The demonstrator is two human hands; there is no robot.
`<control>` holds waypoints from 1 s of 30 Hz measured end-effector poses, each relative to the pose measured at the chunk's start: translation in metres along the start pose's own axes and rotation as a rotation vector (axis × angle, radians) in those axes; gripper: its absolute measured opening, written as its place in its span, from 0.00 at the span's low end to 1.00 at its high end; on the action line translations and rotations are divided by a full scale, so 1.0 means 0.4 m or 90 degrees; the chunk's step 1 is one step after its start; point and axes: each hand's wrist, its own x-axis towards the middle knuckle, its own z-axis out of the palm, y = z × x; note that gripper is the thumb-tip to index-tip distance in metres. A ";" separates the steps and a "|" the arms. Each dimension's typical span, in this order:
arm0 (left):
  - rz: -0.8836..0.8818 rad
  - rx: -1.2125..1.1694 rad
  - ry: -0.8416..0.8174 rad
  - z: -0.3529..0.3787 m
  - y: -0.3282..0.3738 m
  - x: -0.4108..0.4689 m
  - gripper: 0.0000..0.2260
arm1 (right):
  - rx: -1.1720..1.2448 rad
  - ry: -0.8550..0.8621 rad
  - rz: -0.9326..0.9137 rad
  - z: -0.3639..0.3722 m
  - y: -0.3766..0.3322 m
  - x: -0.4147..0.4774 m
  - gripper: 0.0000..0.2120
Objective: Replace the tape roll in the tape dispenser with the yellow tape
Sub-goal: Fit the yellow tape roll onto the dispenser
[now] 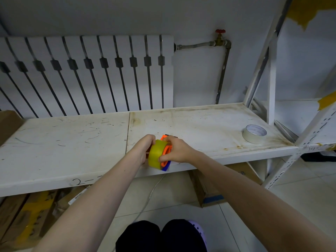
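Two hands at work: both meet at the front edge of a white shelf (72,142), near its middle seam
Left hand (143,150): wrapped around the far side of the yellow tape roll (156,154); the fingers curl over the top of the roll and press on it, their tips hidden behind it
Right hand (177,150): closed on the orange tape dispenser (166,150), thumb (164,158) low against the orange hub, the other fingers bent over the top of the frame
Yellow tape roll: standing on edge, seated against the dispenser's orange hub, held between the two hands just above the shelf's front lip
Tape dispenser: orange frame with a blue part (166,168) showing at the bottom; mostly covered by the right hand, whether it rests on the shelf cannot be told
Second roll: a pale tape roll (254,133) lies flat on the shelf, well apart to the right, near the white upright
Shelf surface: scuffed, with pen marks and rust stains
Behind: white radiator (87,73) against the wall, pipe with a red valve (220,31)
Below: cardboard boxes (27,211) under the shelf, tiled floor
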 end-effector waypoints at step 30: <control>0.024 0.036 -0.021 -0.015 -0.042 0.017 0.03 | 0.022 -0.013 -0.019 -0.021 -0.010 -0.022 0.34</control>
